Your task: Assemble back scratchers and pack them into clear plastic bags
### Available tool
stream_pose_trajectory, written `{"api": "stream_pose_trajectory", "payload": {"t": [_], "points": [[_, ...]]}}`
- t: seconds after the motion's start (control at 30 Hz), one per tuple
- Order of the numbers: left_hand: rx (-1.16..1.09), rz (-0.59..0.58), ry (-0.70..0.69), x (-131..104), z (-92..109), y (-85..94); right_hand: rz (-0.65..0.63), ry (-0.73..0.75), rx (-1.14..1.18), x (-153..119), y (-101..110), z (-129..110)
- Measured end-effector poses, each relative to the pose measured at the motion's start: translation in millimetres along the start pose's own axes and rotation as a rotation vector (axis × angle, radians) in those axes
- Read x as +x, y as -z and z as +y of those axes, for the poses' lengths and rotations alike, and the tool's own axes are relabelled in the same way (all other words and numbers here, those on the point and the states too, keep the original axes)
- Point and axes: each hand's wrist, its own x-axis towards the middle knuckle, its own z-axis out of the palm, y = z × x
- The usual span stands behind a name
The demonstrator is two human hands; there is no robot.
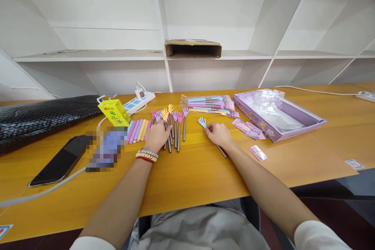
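Blue hand-shaped scratcher held in the right hand over the bench.
It was pinched just below its head in the right hand's narrow grip, its metal rod slanting back beneath the palm. The left hand was placed over the crowded loose scratchers, beside the coloured handles; whether one was gripped there could not be told. Because the rods lay so close together, neighbours could be rolled or heads snagged if one were pulled out. The blue piece, being held near one end, could be pivoted by a knock to its free rod. A single card could be brushed aside by the nearby right forearm.
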Motion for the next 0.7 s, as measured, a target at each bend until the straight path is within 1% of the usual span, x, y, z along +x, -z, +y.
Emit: {"api": "stream_pose_trajectory", "payload": {"t": [0.13, 0.27, 0.37, 0.47, 0.7], "points": [[-0.013, 0.021, 0.02, -1.4, 0.3, 2.9, -0.009, -0.015, -0.02, -1.0, 3.6, 2.9], [0.017, 0.06, 0.044, -3.4, 0.9, 10.0, -0.053, 0.001, -0.051, -1.6, 7.4, 5.8], [0.074, -0.001, 0.071, -5.0, 1.7, 13.8, -0.092, 0.006, -0.062, -2.1, 9.5, 6.7], [0.117, -0.073, 0.067, -6.2, 3.8, 13.2, -0.115, 0.008, -0.065, -2.3, 10.3, 6.4], [0.138, -0.105, 0.075, -6.3, 7.2, 9.5, -0.1, 0.02, -0.049, -2.6, 9.6, 5.7]]}}
